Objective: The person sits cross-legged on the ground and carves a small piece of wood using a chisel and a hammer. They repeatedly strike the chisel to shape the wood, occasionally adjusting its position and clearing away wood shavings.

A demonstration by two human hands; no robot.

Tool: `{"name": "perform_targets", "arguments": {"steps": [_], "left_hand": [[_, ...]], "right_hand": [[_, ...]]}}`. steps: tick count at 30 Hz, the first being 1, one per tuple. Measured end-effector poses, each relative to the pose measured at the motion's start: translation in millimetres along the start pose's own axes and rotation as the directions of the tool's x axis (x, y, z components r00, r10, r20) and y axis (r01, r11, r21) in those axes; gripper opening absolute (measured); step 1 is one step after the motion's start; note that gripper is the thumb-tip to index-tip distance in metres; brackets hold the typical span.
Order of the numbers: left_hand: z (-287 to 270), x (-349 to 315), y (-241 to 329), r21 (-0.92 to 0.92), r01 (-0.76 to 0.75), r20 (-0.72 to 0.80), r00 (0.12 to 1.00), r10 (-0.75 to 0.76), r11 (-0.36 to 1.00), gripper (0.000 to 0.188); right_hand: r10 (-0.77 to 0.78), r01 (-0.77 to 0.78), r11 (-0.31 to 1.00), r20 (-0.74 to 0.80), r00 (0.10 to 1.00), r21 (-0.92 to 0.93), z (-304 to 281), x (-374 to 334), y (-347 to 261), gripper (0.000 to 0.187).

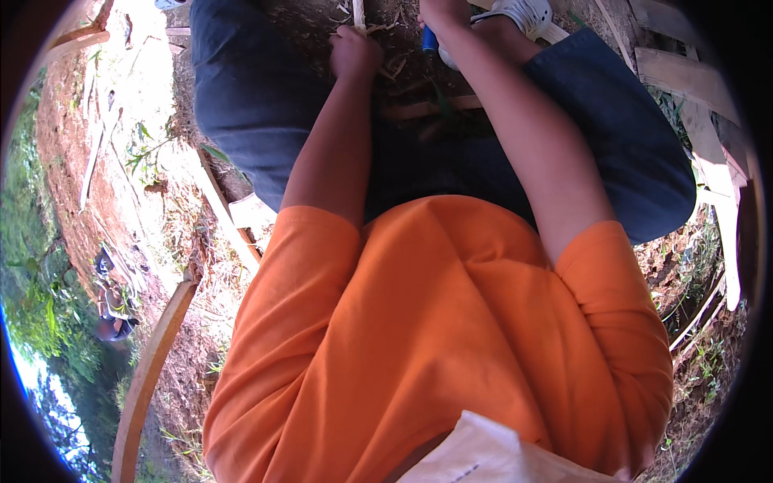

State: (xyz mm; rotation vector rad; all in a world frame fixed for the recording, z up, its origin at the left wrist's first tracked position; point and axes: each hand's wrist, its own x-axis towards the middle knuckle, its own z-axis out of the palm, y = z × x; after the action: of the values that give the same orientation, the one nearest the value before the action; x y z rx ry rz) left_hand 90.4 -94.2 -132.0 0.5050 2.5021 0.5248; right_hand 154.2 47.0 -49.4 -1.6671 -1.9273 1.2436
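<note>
My left hand (355,53) is closed around the lower end of a pale, thin wooden stick (358,12), which points away from me toward the upper edge. To its right, my right hand (444,14) is partly cut off by the picture's top. It grips a blue handle (429,40) whose near end sticks out below the fingers; the rest of that tool is out of sight. Light curled wood shavings (392,68) lie on the dark ground around and below the stick, between my legs.
A light clog-style shoe (523,14) is on my foot beyond the right hand. Planks (691,79) lean at the right. A curved wooden beam (149,378) rises at the left, over reddish sunlit soil. Another person (115,310) is farther off at the left.
</note>
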Motion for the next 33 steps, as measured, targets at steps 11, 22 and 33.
{"name": "perform_targets", "arguments": {"steps": [11,22,33], "left_hand": [[-1,7,17,-0.448,-0.066,0.136,0.981,0.141,0.892,0.073],[8,13,20,-0.604,-0.018,0.195,0.966,0.170,0.796,0.073],[0,5,32,-0.289,-0.492,-0.026,0.861,0.507,0.821,0.057]], "right_hand": [[0.039,-0.096,0.993,0.604,0.796,0.062,-49,10,33,0.070],[-0.074,-0.110,0.940,0.508,0.858,0.323,-92,0,4,0.066],[0.026,-0.375,0.774,0.567,0.823,0.509,-124,8,-4,0.055]]}}
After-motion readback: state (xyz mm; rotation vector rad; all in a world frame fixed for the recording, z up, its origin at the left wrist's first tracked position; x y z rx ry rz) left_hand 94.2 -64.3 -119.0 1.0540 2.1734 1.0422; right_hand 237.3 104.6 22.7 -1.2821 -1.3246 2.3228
